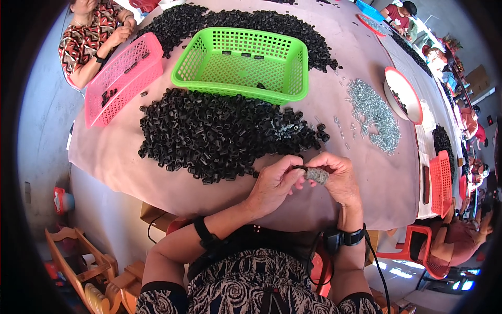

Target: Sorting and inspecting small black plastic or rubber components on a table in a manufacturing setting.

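My left hand (276, 182) and my right hand (337, 175) meet at the near edge of the table. The left pinches a small black plastic piece (299, 168) at its fingertips. The right grips a bunch of small silver metal parts (317, 175) against that piece. Just beyond my hands lies a large pile of black plastic pieces (209, 133). A heap of silver metal parts (374, 115) lies to the right of it.
A green basket (295, 68) and a pink basket (117, 78) stand behind the pile, with more black pieces (251, 23) further back. A red-rimmed white bowl (402, 94) sits at right. Another person (91, 36) sits at the far left; several more sit along the right side.
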### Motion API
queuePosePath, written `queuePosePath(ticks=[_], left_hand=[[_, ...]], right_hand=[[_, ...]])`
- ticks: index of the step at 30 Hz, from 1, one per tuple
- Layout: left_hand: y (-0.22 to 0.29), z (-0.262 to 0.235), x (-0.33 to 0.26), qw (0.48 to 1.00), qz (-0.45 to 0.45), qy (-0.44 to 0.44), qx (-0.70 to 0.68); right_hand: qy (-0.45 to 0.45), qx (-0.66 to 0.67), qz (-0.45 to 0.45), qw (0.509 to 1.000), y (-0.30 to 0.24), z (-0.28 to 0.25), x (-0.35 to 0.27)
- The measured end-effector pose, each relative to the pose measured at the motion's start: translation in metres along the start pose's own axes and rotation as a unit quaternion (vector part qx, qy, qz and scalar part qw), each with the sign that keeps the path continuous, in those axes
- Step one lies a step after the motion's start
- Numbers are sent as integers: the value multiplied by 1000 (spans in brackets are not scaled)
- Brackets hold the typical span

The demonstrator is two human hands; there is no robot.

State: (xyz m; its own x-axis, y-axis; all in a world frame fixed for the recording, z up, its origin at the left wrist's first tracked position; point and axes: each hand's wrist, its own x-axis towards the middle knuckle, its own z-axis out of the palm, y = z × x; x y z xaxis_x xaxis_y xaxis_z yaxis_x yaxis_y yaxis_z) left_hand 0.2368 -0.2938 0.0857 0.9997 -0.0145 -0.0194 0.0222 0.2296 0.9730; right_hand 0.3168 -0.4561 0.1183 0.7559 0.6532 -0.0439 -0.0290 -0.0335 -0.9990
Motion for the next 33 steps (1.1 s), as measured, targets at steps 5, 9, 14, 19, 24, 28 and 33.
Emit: queuePosePath(ticks=[5, 9, 14, 19, 24, 28, 33], left_hand=[[1, 2, -2, 998, 60, -1, -18], [2, 2, -2, 995, 98, -18, -11], [7, 3, -2, 988, 147, -25, 34], [20, 10, -12, 992, 73, -57, -88], [23, 15, -13, 991, 61, -45, -109], [15, 11, -9, 990, 138, -37, -1], [7, 12, -2, 994, 66, 22, -83]], right_hand=[[1, 53, 34, 998, -4, -2, -1], [-51, 129, 72, 988, -7, -6, -2], [-65, 180, 87, 978, -4, -2, -2], [-138, 208, 104, 963, -1, 0, -5], [-205, 146, 104, 962, -4, 5, -4], [-183, 133, 118, 967, -1, 5, -11], [-128, 272, 183, 936, 2, 15, -5]])
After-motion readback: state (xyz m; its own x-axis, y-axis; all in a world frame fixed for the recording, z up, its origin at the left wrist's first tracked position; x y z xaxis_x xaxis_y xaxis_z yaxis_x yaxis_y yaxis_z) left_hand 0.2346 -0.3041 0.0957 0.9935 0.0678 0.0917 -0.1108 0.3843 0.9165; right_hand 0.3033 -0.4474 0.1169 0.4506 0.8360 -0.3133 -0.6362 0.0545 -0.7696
